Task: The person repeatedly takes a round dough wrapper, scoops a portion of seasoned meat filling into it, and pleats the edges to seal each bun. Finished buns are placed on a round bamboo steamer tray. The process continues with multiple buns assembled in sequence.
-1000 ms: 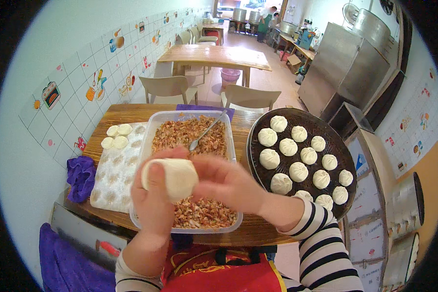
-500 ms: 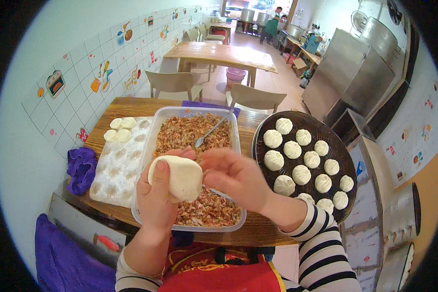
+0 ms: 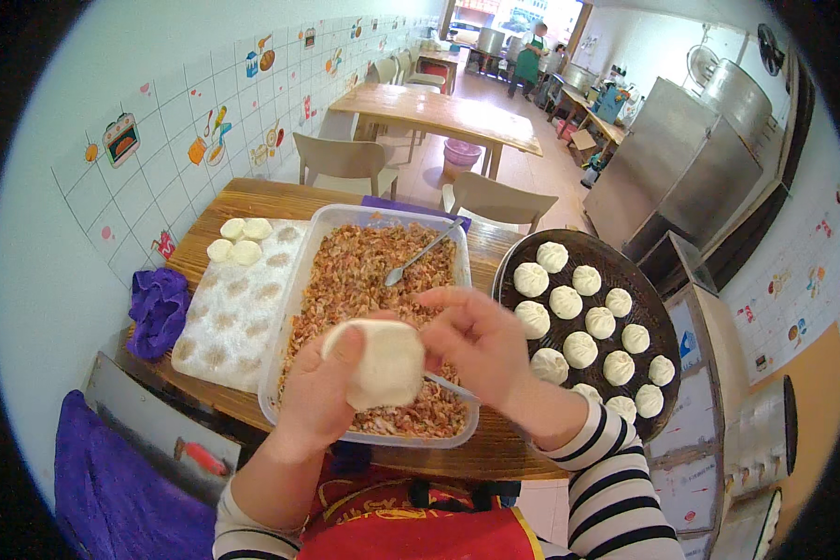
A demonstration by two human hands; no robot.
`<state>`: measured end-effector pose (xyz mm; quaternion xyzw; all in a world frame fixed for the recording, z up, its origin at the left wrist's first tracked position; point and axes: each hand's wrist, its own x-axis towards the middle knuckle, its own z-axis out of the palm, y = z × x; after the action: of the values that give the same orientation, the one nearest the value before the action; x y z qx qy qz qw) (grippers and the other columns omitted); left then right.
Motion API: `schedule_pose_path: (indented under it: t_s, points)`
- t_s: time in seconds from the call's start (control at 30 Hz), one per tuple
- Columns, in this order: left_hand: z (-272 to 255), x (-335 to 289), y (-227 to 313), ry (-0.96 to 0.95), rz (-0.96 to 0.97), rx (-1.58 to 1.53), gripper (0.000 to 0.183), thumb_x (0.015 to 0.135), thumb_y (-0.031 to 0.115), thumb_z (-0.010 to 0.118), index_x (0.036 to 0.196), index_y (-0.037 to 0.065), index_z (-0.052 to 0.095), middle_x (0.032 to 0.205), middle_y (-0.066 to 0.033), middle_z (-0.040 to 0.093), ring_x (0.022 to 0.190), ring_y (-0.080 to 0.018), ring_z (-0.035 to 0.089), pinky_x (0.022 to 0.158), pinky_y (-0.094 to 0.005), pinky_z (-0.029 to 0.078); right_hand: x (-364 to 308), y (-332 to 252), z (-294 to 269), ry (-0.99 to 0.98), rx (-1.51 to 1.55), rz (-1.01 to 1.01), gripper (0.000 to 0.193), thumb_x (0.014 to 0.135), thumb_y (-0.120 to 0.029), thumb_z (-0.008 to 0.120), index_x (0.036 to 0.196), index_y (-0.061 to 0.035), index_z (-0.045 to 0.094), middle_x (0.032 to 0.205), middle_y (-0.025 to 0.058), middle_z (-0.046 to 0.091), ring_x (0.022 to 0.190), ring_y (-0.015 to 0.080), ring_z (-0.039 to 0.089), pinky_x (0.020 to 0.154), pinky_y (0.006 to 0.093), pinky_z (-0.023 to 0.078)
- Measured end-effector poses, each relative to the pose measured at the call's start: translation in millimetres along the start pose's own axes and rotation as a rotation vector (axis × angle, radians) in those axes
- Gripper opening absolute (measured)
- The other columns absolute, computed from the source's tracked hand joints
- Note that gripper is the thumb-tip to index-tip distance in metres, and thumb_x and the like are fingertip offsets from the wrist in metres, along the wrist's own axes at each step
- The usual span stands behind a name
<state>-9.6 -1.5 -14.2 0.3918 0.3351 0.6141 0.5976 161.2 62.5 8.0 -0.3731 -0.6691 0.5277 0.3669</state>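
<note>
A round, pale dough wrapper rests in my left hand, with the thumb pressed over its face and the other fingers behind it. Close to the wrapper's right edge is my right hand, its fingers loosely bent and apart, slightly blurred; whether a fingertip touches the dough is unclear. Both hands are above a clear plastic tub of minced filling. In that filling lies a metal spoon, its handle leaning on the tub's far right rim.
Left of the tub, a floured board carries several small dough pieces. A purple cloth lies beside it. At right, a round dark steamer tray holds several pleated buns. Chairs and another table stand beyond.
The scene has shifted a little as my head moved. Both hands and the wrapper now sit further right over the tub, and the wrapper faces me more squarely.
</note>
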Motion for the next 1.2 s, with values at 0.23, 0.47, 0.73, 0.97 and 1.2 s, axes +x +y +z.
schedule_pose_path:
  t_s: [0.23,0.47,0.73,0.97,1.2]
  points:
    - [-8,0,-32,0.263,-0.121,0.115,0.044,0.099,0.034,0.039,0.121,-0.002,0.051,0.112,-0.0121,0.061,0.096,-0.0211,0.063,0.081,-0.0352,0.053,8,18,2,-0.207,-0.290,-0.013,0.022,0.086,-0.020,0.064,0.095,0.0008,0.065,0.067,0.0050,0.062,0.057,0.0096,0.058,0.051,0.0257,0.046]
    - [-54,-8,7,0.404,-0.016,-0.302,0.046,0.096,0.034,0.047,0.125,-0.002,0.048,0.116,-0.0121,0.060,0.103,-0.0214,0.061,0.089,-0.0348,0.050,41,1,-26,-0.190,-0.487,0.114,0.023,0.084,-0.023,0.066,0.089,-0.0008,0.067,0.071,0.0077,0.065,0.060,0.0138,0.062,0.054,0.0286,0.050]
    - [-74,-33,9,0.443,0.134,-0.062,0.035,0.089,0.009,0.058,0.121,-0.002,0.051,0.112,-0.0118,0.061,0.100,-0.0215,0.062,0.086,-0.0338,0.051,61,57,3,-0.616,-1.105,-0.070,0.020,0.082,-0.020,0.061,0.087,-0.0010,0.065,0.077,0.0147,0.065,0.077,0.0318,0.064,0.070,0.0376,0.050]
    - [-44,-53,-2,-0.575,-0.321,0.422,0.021,0.079,0.015,0.072,0.096,0.003,0.067,0.088,-0.0054,0.068,0.079,-0.0126,0.063,0.073,-0.0276,0.050,59,47,11,-0.696,-1.129,-0.482,0.022,0.081,-0.007,0.051,0.101,-0.0064,0.060,0.084,0.0141,0.065,0.081,0.0281,0.066,0.065,0.0398,0.053]
    - [-32,-62,-43,-0.298,-0.427,0.599,0.029,0.082,0.029,0.068,0.097,0.004,0.068,0.081,-0.0100,0.068,0.074,-0.0149,0.065,0.068,-0.0291,0.050,31,50,11,-0.921,-1.318,-0.668,0.044,0.075,-0.010,0.055,0.119,-0.0060,0.055,0.081,0.0072,0.060,0.071,0.0248,0.063,0.061,0.0358,0.052]
